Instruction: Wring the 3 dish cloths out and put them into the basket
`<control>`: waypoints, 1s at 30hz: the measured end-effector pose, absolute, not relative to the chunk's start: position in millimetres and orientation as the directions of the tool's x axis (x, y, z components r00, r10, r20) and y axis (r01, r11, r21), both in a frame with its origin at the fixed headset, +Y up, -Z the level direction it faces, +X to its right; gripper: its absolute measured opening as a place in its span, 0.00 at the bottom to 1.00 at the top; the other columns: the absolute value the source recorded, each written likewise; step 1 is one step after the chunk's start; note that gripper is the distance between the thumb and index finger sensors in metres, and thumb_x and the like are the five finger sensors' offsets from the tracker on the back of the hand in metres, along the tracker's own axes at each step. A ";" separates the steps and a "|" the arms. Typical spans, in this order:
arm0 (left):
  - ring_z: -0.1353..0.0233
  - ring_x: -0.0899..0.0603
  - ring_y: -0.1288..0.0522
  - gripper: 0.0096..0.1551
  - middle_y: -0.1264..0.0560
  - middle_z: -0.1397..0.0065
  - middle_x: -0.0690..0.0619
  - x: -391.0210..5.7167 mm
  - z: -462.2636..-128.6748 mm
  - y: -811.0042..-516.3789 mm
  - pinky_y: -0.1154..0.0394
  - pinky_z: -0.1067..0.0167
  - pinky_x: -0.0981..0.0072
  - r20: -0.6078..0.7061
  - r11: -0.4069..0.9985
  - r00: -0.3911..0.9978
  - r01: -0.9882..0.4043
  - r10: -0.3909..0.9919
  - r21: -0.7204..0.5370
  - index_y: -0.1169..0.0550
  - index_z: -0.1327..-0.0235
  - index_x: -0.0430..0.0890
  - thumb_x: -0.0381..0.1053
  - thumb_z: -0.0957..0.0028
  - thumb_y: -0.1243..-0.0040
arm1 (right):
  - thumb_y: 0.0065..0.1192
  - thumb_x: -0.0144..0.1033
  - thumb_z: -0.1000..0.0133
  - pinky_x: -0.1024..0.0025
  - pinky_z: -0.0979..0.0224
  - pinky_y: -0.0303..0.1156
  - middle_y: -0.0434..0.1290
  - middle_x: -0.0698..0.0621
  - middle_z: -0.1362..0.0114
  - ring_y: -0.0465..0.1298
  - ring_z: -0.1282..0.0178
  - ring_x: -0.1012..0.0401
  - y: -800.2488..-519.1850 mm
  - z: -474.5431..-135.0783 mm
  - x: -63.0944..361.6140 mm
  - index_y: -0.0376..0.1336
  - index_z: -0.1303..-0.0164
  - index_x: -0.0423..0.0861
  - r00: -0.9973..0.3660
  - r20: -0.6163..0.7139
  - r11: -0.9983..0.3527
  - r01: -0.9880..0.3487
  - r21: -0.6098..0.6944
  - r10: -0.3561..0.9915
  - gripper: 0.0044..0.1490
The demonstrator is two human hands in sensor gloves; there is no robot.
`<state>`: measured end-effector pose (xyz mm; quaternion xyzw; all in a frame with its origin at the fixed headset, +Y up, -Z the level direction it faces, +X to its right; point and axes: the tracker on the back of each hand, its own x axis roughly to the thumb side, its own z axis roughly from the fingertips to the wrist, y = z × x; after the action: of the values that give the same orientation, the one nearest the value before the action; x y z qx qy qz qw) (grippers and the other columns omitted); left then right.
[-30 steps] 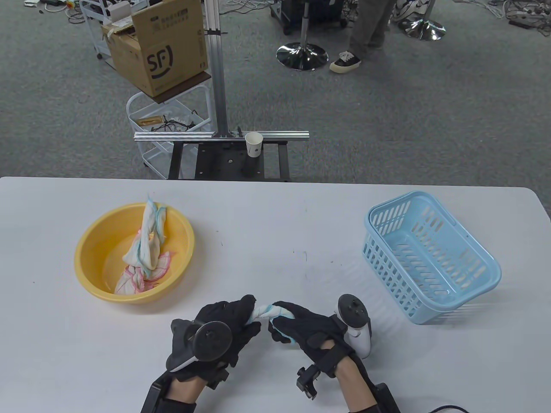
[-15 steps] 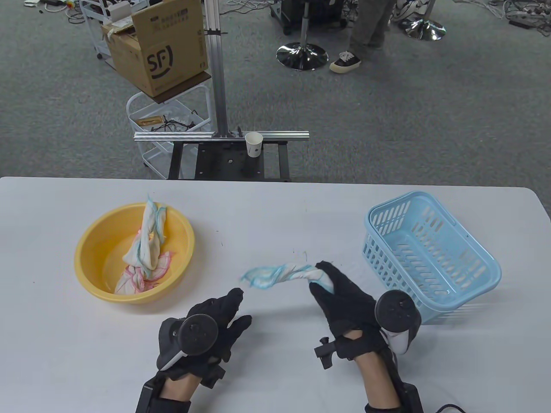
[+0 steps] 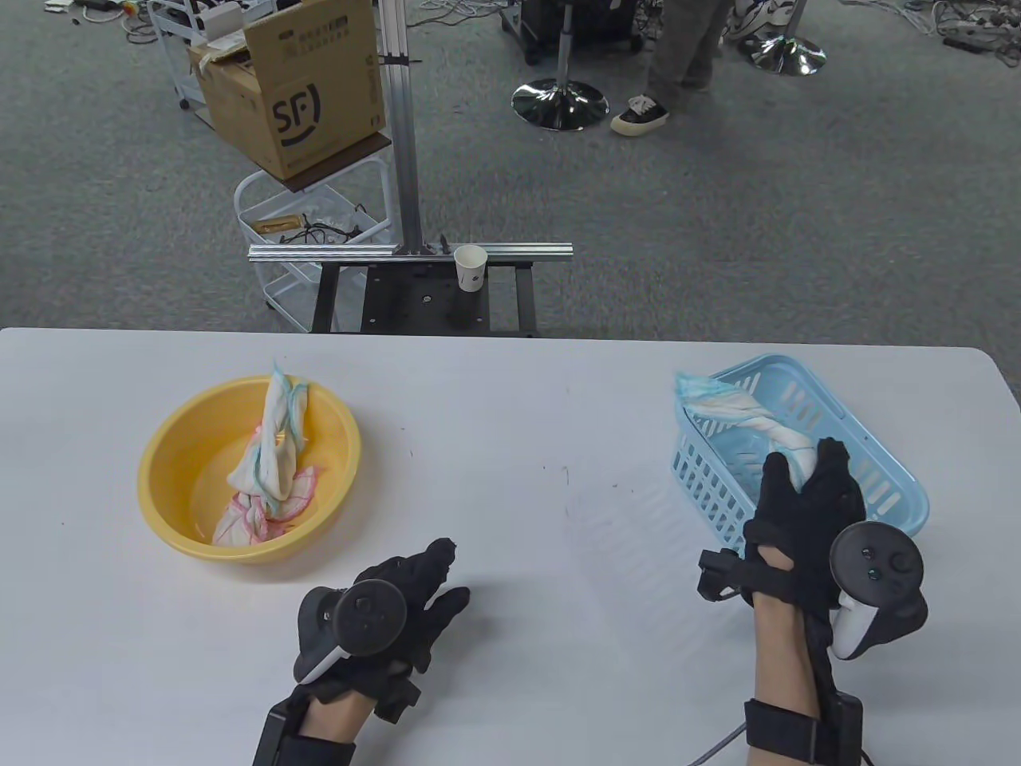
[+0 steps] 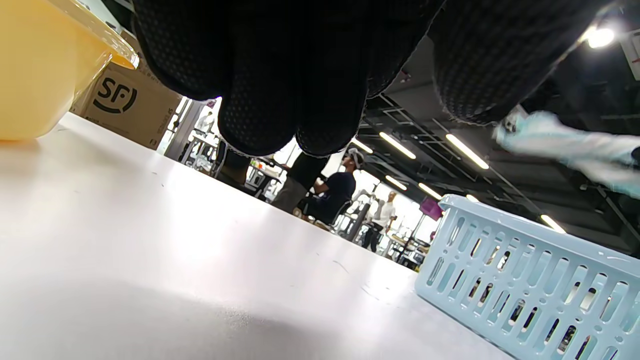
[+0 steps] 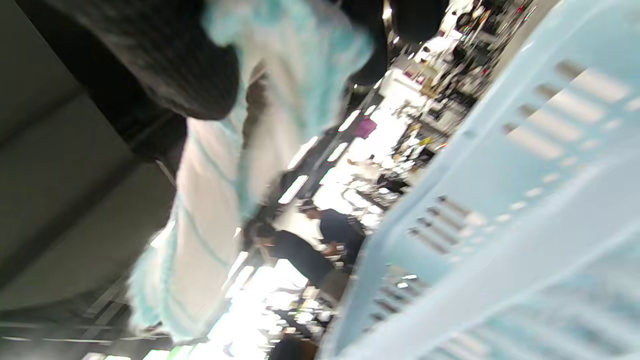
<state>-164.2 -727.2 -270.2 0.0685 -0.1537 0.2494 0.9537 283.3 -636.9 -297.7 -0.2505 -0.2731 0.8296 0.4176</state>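
My right hand grips one end of a twisted white-and-blue dish cloth and holds it above the light blue basket at the table's right. The cloth's free end sticks out over the basket's near-left rim. In the right wrist view the cloth hangs from my fingers beside the basket wall. My left hand is low over the table at the front centre, fingers relaxed, holding nothing. Two more twisted cloths, one blue-trimmed and one pink-trimmed, lie in the yellow basin at the left.
A white table carries the basin and the basket. Beyond its far edge stand a metal frame with a paper cup, a cardboard box on a wire cart, and a person's legs.
My left hand let go of the twisted cloth and stayed at the front. My right hand carried the cloth to the right, from the table's centre to above the basket.
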 end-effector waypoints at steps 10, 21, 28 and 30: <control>0.40 0.43 0.17 0.43 0.19 0.35 0.57 -163.4 -270.4 -728.2 0.25 0.35 0.45 0.322 0.867 0.828 -0.496 0.459 0.039 0.28 0.27 0.51 0.66 0.55 0.31 | 0.65 0.59 0.41 0.27 0.24 0.35 0.46 0.36 0.15 0.41 0.16 0.35 -659.2 -299.1 274.9 0.42 0.19 0.43 -0.654 -0.250 -0.653 -0.494 -0.574 0.714 0.55; 0.37 0.43 0.18 0.44 0.21 0.33 0.57 -168.0 -271.9 -729.2 0.26 0.34 0.44 0.282 0.874 0.845 -0.484 0.455 0.038 0.30 0.25 0.51 0.67 0.54 0.32 | 0.64 0.61 0.42 0.26 0.25 0.39 0.49 0.36 0.16 0.45 0.16 0.35 -654.4 -306.7 216.3 0.44 0.19 0.42 -0.810 -0.057 -0.719 -0.483 -0.501 0.584 0.54; 0.31 0.42 0.22 0.47 0.27 0.26 0.57 -177.6 -274.2 -728.6 0.29 0.31 0.42 0.213 0.878 0.865 -0.476 0.455 0.058 0.36 0.22 0.54 0.68 0.54 0.34 | 0.63 0.63 0.42 0.26 0.25 0.40 0.47 0.36 0.15 0.46 0.16 0.35 -670.7 -306.2 156.2 0.45 0.18 0.44 -0.867 0.149 -0.771 -0.493 -0.404 0.476 0.54; 0.29 0.42 0.24 0.48 0.29 0.24 0.57 -180.4 -274.8 -729.1 0.30 0.30 0.42 0.190 0.880 0.871 -0.471 0.453 0.060 0.37 0.21 0.54 0.68 0.53 0.34 | 0.63 0.63 0.42 0.26 0.25 0.40 0.46 0.36 0.15 0.45 0.16 0.35 -680.7 -305.5 139.3 0.45 0.18 0.45 -0.878 0.200 -0.800 -0.479 -0.362 0.435 0.54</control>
<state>-180.4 -729.1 -274.8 0.0523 -0.0855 0.2392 0.9658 139.3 -680.7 -305.5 0.0532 -0.2047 0.9472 0.2411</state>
